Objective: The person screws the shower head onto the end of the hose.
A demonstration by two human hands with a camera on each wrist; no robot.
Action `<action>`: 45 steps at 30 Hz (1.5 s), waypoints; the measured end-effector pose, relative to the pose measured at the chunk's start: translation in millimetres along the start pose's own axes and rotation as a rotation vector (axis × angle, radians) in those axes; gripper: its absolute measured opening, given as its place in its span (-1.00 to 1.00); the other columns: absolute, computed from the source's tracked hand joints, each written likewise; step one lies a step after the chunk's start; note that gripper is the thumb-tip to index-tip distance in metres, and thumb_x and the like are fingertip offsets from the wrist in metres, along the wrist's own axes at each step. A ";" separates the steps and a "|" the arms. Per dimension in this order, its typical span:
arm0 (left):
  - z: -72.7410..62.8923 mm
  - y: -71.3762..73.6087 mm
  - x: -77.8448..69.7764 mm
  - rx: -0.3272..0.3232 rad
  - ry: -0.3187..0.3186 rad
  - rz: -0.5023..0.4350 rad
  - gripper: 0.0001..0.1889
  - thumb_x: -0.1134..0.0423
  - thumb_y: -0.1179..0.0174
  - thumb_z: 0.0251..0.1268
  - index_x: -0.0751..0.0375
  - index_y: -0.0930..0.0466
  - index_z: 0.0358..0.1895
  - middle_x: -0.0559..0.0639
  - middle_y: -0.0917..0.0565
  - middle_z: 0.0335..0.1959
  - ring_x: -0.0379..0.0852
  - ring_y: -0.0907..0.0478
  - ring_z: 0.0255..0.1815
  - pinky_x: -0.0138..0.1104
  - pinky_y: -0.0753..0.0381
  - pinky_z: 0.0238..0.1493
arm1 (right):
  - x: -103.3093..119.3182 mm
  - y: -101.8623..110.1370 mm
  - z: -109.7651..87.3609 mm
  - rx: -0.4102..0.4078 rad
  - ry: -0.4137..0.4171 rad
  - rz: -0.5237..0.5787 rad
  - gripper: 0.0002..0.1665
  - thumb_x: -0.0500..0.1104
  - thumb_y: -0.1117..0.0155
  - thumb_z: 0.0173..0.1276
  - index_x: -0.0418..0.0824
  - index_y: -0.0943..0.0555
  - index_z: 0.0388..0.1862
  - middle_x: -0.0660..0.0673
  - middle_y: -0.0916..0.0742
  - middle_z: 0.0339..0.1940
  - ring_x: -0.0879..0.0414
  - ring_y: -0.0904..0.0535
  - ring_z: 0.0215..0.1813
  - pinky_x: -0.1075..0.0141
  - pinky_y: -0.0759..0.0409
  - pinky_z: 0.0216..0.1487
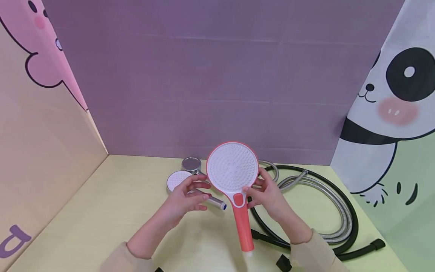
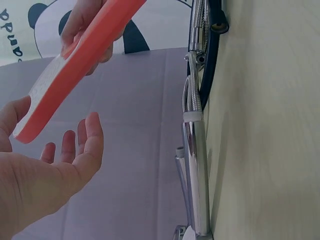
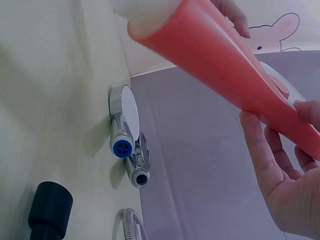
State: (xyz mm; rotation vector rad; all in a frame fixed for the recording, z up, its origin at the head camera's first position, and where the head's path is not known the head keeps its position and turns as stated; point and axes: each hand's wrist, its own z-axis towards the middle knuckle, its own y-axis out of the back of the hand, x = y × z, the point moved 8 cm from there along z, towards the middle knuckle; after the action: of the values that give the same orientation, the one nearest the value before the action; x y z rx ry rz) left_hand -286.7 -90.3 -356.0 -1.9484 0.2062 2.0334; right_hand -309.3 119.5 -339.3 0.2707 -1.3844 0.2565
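Observation:
A red shower head (image 1: 242, 226) with a white round spray face is held up above the table, its handle pointing down. My right hand (image 1: 268, 194) pinches it at the neck, thumb on the front beside the red button and fingers behind, as the right wrist view shows. To its left is my left hand (image 1: 183, 200), fingers spread and relaxed. In the left wrist view the left thumb (image 2: 17, 112) is right at the rim of the head, while the other fingers (image 2: 92, 137) stand apart from it.
Two chrome shower heads, one with a white face (image 1: 177, 179) and one with a grey face (image 1: 191, 164), lie on the table (image 1: 136, 189) behind the left hand. Right of them are a coiled silver hose (image 1: 343, 211) and a black hose (image 1: 355, 223). A purple backdrop (image 1: 217, 83) stands behind.

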 end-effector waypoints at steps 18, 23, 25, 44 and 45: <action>-2.0 -34.7 30.8 0.094 0.045 -0.048 -0.36 0.35 -0.27 0.16 0.24 -0.21 0.30 0.20 -0.46 0.06 0.05 -0.58 -0.03 -0.08 -0.67 -0.13 | -0.1 0.1 11.8 -0.076 -0.015 0.062 -0.31 -0.31 -0.27 0.26 -0.10 -0.21 0.31 -0.18 -0.61 -0.08 0.01 -0.66 -0.19 -0.07 -0.68 -0.29; 1.3 -43.5 38.8 0.108 0.038 -0.077 -0.34 0.40 -0.27 0.14 0.20 -0.20 0.31 0.23 -0.46 0.05 -0.02 -0.59 -0.10 -0.04 -0.67 -0.15 | -2.7 0.1 13.8 -0.090 -0.022 0.076 -0.34 -0.31 -0.26 0.27 -0.10 -0.22 0.29 -0.15 -0.62 -0.11 0.02 -0.67 -0.20 -0.08 -0.68 -0.28; 2.1 -48.3 40.4 0.119 0.033 -0.094 -0.33 0.40 -0.28 0.12 0.20 -0.19 0.31 0.21 -0.47 0.03 -0.03 -0.60 -0.11 -0.05 -0.68 -0.15 | -3.7 0.0 14.3 -0.093 -0.018 0.082 -0.34 -0.31 -0.26 0.27 -0.10 -0.22 0.29 -0.14 -0.62 -0.12 0.03 -0.68 -0.20 -0.08 -0.68 -0.28; 8.9 -62.9 49.2 0.063 0.050 -0.053 -0.22 0.46 -0.31 0.04 0.21 -0.14 0.36 0.15 -0.50 -0.10 -0.05 -0.61 -0.22 -0.12 -0.71 -0.27 | -9.0 -4.2 16.2 -0.105 0.019 0.148 -0.41 -0.37 -0.24 0.26 -0.15 -0.25 0.21 -0.09 -0.64 -0.17 0.06 -0.68 -0.23 -0.07 -0.68 -0.30; 9.1 -62.5 49.2 0.061 0.052 -0.049 -0.22 0.46 -0.31 0.03 0.22 -0.14 0.36 0.15 -0.50 -0.10 -0.05 -0.61 -0.22 -0.13 -0.71 -0.28 | -9.4 -4.7 16.3 -0.105 0.018 0.147 -0.41 -0.37 -0.24 0.26 -0.14 -0.25 0.21 -0.09 -0.64 -0.16 0.06 -0.68 -0.22 -0.07 -0.68 -0.30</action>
State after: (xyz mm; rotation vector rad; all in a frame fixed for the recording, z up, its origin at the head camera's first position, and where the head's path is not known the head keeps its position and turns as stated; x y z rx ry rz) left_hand -276.2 -22.4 -397.2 -1.9515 0.2275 1.9253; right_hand -324.4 109.4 -346.1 0.0795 -1.3966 0.3061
